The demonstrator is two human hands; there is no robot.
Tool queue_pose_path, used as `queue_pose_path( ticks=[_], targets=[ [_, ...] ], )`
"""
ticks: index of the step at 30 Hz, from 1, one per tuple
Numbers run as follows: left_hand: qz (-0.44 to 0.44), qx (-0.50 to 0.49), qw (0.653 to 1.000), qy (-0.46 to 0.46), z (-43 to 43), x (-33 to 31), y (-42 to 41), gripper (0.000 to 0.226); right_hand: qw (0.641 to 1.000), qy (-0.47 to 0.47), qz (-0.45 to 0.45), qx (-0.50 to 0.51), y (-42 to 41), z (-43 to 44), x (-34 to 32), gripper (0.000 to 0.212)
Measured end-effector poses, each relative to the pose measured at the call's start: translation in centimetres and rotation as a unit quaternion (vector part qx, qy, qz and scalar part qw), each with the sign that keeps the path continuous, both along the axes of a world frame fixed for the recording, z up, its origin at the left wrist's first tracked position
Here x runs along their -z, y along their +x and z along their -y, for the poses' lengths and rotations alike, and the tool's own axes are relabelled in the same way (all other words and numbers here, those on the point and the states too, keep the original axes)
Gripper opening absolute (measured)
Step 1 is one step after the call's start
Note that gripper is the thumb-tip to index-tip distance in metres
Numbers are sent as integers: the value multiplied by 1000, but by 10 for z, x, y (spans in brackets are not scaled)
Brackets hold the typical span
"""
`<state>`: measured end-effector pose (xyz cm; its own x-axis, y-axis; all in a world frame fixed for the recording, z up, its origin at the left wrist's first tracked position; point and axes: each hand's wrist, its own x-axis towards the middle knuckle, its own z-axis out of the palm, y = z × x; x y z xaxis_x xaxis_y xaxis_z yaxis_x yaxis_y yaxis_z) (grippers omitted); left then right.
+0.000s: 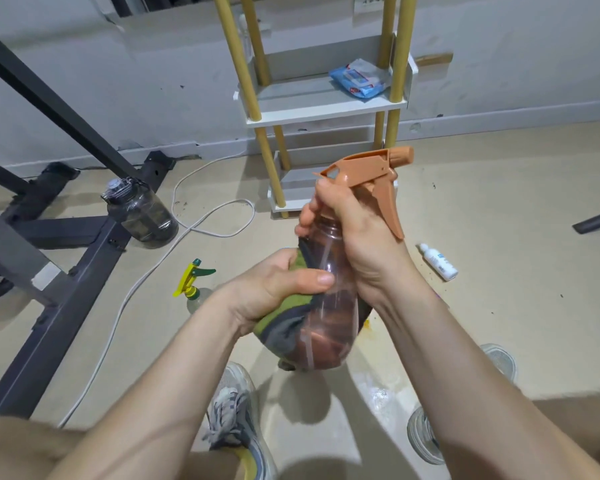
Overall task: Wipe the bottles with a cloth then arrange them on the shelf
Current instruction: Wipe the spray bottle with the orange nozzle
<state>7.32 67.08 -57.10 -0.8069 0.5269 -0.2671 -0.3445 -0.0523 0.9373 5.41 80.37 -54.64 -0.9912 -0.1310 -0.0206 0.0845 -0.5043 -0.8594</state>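
Note:
I hold an orange-brown spray bottle (329,327) in front of me above the floor. My right hand (354,233) grips its neck just under the orange trigger head. My left hand (274,289) holds a green and grey cloth (284,327) wrapped against the bottle's left side, thumb pressed on the clear body. On the floor lie a yellow-green spray bottle (196,282) to the left and a small white bottle (439,261) to the right. A dark clear jug (141,211) stands further left. The white shelf (326,109) with yellow posts stands against the wall ahead.
A blue packet (359,79) lies on the shelf's middle board. A white cable (201,223) loops across the floor. A black metal frame (59,258) fills the left side. My shoes (234,403) are below the bottle, with a wet patch (381,393) between them.

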Motion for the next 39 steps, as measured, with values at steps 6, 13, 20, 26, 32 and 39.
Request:
queue_pose_path(
  ticks=[6, 13, 20, 26, 32, 39],
  targets=[
    [-102, -264, 953, -108, -35, 7, 11, 22, 970, 242, 7, -4, -6, -6, 27, 54],
    [14, -506, 862, 22, -11, -12, -16, 9, 920, 343, -9, -192, -4, -37, 44, 71],
    [36, -427, 888, 166, 2, -10, -23, 40, 985, 102, 88, -110, 4, -14, 48, 67],
    [-19, -370, 909, 188, -1, -20, -24, 34, 923, 23, 285, -258, 5, -27, 45, 66],
    [32, -548, 827, 123, -13, -26, -31, 15, 988, 134, 31, -74, 7, -30, 48, 53],
    [-37, -402, 914, 31, -32, -11, -20, 21, 969, -66, 238, 26, 11, -3, 47, 39]
  ],
)
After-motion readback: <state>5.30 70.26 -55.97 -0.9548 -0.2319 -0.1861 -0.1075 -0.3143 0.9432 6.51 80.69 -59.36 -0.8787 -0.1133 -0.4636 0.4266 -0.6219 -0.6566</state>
